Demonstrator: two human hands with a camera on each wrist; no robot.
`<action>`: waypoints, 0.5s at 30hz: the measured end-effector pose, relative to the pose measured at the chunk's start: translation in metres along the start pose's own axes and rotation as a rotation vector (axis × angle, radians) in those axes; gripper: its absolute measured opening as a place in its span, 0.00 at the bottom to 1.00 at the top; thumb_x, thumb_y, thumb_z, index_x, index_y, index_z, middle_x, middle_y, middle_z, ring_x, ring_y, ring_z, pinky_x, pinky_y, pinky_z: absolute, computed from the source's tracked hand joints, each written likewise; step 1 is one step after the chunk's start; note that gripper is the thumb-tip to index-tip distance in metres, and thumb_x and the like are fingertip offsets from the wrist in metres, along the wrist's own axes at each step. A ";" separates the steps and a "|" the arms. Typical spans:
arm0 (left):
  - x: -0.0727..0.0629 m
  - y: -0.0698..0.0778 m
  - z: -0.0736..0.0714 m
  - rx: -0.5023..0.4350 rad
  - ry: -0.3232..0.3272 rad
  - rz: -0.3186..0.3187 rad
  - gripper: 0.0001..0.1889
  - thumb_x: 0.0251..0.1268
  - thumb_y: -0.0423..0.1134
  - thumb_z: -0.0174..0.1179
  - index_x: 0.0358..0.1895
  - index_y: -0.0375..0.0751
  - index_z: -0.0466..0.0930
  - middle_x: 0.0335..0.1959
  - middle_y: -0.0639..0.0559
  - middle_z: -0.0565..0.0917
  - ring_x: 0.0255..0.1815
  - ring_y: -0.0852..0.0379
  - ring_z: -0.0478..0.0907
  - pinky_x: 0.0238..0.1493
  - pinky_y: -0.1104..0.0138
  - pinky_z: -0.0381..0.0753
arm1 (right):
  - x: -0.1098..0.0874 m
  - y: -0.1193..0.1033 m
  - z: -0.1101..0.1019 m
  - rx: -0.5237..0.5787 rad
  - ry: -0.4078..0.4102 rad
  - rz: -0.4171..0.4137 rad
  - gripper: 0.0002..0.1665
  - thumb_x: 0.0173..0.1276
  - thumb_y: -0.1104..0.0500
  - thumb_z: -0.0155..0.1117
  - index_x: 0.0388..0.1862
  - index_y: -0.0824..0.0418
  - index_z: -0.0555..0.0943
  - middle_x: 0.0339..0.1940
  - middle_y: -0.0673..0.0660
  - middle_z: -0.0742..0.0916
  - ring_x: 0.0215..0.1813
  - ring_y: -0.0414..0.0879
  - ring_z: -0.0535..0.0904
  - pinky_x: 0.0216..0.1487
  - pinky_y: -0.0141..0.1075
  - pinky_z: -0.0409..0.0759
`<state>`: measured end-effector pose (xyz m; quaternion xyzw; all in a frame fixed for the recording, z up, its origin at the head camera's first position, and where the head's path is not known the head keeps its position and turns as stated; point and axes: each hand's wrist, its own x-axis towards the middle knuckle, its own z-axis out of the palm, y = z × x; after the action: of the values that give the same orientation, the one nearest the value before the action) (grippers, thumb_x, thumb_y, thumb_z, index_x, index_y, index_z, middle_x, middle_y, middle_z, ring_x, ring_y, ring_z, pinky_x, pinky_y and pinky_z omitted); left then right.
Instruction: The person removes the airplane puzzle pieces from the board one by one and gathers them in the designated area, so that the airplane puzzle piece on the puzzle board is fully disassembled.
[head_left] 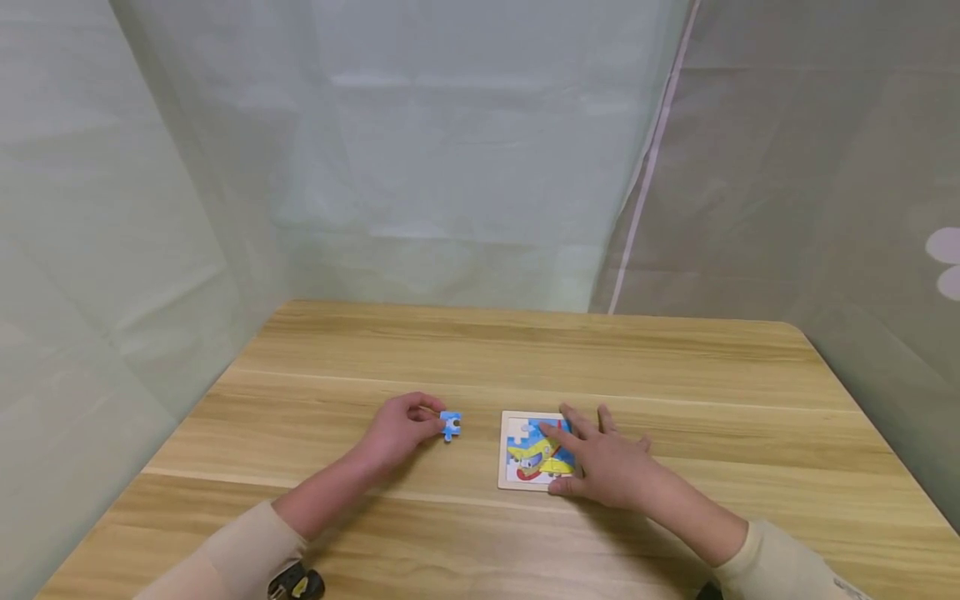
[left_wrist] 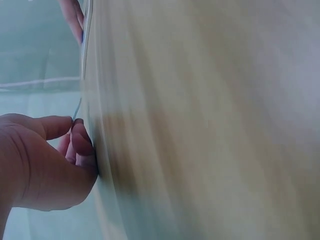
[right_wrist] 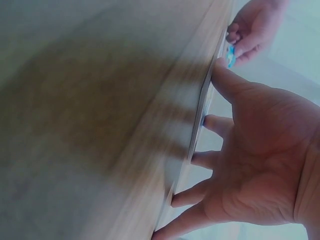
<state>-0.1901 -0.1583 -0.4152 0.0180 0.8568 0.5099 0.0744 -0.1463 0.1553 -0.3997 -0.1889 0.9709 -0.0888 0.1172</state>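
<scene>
Between thumb and fingers my left hand (head_left: 402, 429) pinches a blue and white jigsaw piece (head_left: 448, 423), held to the left of the puzzle. The left wrist view shows that piece (left_wrist: 76, 109) edge-on, thin between thumb and fingertip. A square wooden-framed puzzle (head_left: 501, 450) lies flat, picturing a yellow plane with a red mouth on blue. Its upper left corner has a bare, pale gap (head_left: 517, 430). My right hand (head_left: 611, 462) spreads its fingers over the puzzle's right side, thumb at the lower edge, and hides part of the picture.
The wood-grain table (head_left: 360, 350) extends around the puzzle on all sides. Pale cloth sheets (head_left: 465, 150) hang behind and beside it. A black object (head_left: 297, 582) shows at the left sleeve near the bottom edge.
</scene>
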 end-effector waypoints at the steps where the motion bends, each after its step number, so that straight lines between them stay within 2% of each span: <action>1: 0.000 -0.001 -0.002 0.010 -0.002 0.001 0.09 0.64 0.29 0.67 0.47 0.35 0.83 0.33 0.50 0.86 0.33 0.56 0.77 0.35 0.66 0.75 | 0.000 0.000 0.000 0.001 0.000 -0.001 0.49 0.62 0.28 0.64 0.80 0.37 0.63 0.83 0.54 0.59 0.76 0.77 0.50 0.43 0.86 0.58; 8: -0.003 -0.005 -0.020 -0.016 -0.019 -0.027 0.11 0.64 0.30 0.66 0.49 0.33 0.81 0.34 0.48 0.86 0.31 0.55 0.77 0.32 0.66 0.76 | -0.001 -0.001 -0.002 0.007 0.006 -0.005 0.49 0.62 0.29 0.65 0.80 0.39 0.63 0.82 0.55 0.59 0.76 0.78 0.50 0.43 0.86 0.58; 15: -0.005 -0.011 -0.031 -0.003 -0.009 -0.042 0.13 0.64 0.30 0.67 0.50 0.31 0.81 0.33 0.49 0.86 0.30 0.55 0.78 0.31 0.65 0.77 | -0.001 -0.002 -0.003 0.005 0.012 -0.019 0.48 0.63 0.29 0.64 0.80 0.39 0.63 0.82 0.56 0.59 0.75 0.79 0.50 0.41 0.86 0.59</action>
<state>-0.1891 -0.1917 -0.4099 0.0025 0.8558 0.5096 0.0890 -0.1458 0.1546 -0.3963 -0.1971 0.9696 -0.0933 0.1109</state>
